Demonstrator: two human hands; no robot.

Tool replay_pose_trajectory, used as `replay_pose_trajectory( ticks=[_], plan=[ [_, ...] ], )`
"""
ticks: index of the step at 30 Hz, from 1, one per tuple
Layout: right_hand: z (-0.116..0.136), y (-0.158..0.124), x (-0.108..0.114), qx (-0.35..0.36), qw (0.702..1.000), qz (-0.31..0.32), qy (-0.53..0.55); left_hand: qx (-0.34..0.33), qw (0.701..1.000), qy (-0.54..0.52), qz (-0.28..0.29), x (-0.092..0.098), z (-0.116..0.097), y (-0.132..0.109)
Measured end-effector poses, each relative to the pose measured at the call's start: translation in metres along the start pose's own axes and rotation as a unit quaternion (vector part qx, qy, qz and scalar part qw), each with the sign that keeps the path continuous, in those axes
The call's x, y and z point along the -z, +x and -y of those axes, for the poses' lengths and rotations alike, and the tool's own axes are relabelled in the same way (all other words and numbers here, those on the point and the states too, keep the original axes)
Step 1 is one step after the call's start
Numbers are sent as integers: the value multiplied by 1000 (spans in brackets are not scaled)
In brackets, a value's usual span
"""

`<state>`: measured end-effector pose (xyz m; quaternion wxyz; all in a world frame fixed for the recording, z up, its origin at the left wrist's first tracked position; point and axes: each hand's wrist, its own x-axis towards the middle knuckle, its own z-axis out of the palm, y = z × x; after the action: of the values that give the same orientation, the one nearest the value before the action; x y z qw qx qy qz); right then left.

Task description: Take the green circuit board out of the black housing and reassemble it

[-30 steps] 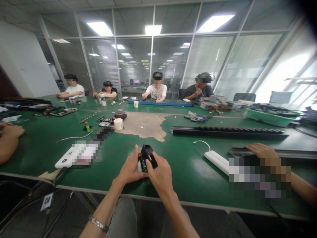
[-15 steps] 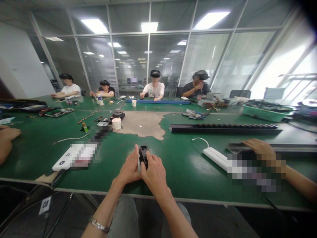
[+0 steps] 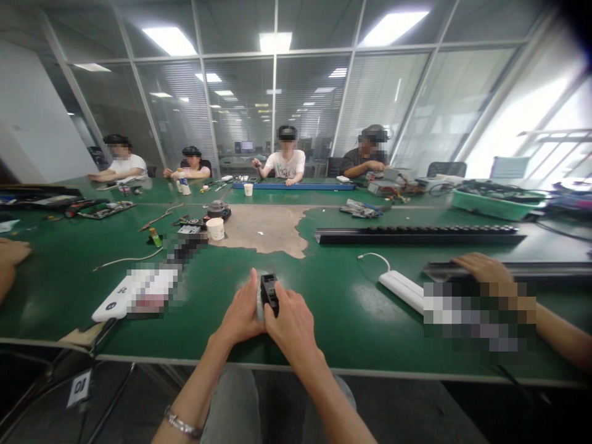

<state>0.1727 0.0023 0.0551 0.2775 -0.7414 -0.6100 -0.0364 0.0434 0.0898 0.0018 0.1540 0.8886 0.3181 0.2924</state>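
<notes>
Black plastic box [image 3: 269, 295] is gripped between left hand [image 3: 239, 308] and right hand [image 3: 292, 328], near the green table edge [image 3: 393, 372]; its underside is hidden.

Bright, even light from overhead ceiling panels [image 3: 275, 42]; far-right windows [image 3: 522, 111] blown out white; soft glare on the green worktop [image 3: 365, 296]; edges bowed, blocky pixelation near left and right.
</notes>
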Motion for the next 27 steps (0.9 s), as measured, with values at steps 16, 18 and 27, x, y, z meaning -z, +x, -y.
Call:
replay_pose_trajectory(
  ticks=[16,18,27],
  plan=[
    [-6,-10,-16,13,999,-31,29,-5,1000,6,11,0,-4,1],
    [-2,-8,-12,9,998,-50,41,-4,1000,-2,-1,0,-4,1],
    [-31,10,6,-13,977,-181,113,39,998,-38,13,5,-9,3]
  ],
)
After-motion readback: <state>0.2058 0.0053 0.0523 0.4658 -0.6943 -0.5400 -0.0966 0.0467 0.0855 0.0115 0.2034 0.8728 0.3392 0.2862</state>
